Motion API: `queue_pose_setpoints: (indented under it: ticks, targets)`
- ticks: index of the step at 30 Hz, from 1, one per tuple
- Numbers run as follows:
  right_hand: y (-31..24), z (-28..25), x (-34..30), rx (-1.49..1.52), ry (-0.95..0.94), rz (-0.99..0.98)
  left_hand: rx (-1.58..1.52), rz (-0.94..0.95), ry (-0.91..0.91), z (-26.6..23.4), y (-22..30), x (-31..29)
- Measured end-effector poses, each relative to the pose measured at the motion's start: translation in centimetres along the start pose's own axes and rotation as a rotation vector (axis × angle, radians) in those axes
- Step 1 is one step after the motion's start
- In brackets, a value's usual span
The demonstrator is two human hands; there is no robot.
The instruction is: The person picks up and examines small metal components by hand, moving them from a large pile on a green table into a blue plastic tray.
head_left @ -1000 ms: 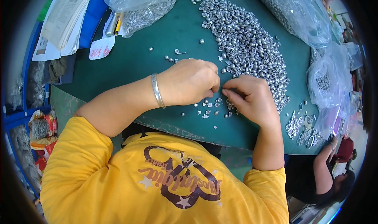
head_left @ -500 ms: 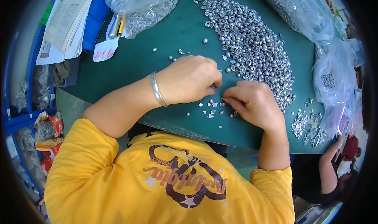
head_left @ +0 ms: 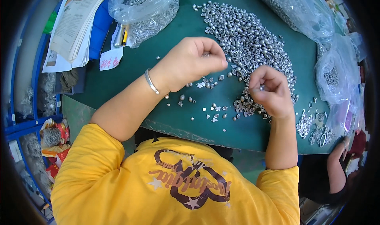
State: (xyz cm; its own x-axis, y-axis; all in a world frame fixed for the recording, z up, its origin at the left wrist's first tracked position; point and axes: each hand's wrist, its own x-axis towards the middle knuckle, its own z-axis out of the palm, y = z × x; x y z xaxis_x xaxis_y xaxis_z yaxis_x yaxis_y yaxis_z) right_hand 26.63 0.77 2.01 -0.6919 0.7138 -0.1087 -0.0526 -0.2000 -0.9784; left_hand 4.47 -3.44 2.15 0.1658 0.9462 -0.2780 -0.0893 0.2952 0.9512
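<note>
A dark green tabletop (head_left: 130,72) spreads beneath both hands. On it, a large clear plastic bag (head_left: 301,11) at the far right contains many small grey metal pieces; a crumpled clear plastic bag (head_left: 340,92) nearer the person holds similar ones, and a clear plastic bag (head_left: 152,17) at the far left holds bright silver metal parts. A broad pile of dark grey domed metal pieces (head_left: 253,39) lies just beyond both hands. The left hand (head_left: 194,61) is raised, thumb and forefinger curled toward each other; I cannot tell whether they meet or hold anything. The right hand's (head_left: 273,90) thumb and bent fingers pinch a small rounded silver-grey piece (head_left: 262,87). Tiny flat silver pieces (head_left: 215,120) lie scattered near the table's front edge, apart from the fingers.
</note>
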Motion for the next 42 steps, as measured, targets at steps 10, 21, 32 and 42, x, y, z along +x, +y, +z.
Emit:
queue_pose_setpoints:
  ticks: [10, 21, 32, 42]
  targets:
    - [0.6, 2.1, -0.9, -1.105, -0.252, -0.254, 1.087, 0.542, -0.061, 0.6, -2.0, -0.7]
    - [0.9, 1.0, 0.0, -0.419, 0.111, -0.100, -0.064, 0.014, -0.014, -1.0, 1.3, -0.4]
    - [3.1, 4.3, 1.5, -1.089, 0.062, -0.396, 1.142, 0.576, 0.009, -1.0, -1.5, -1.8]
    - [0.5, 3.6, 1.4, -0.601, 0.137, 0.005, -0.021, 0.063, 0.015, -2.3, -0.8, -1.1]
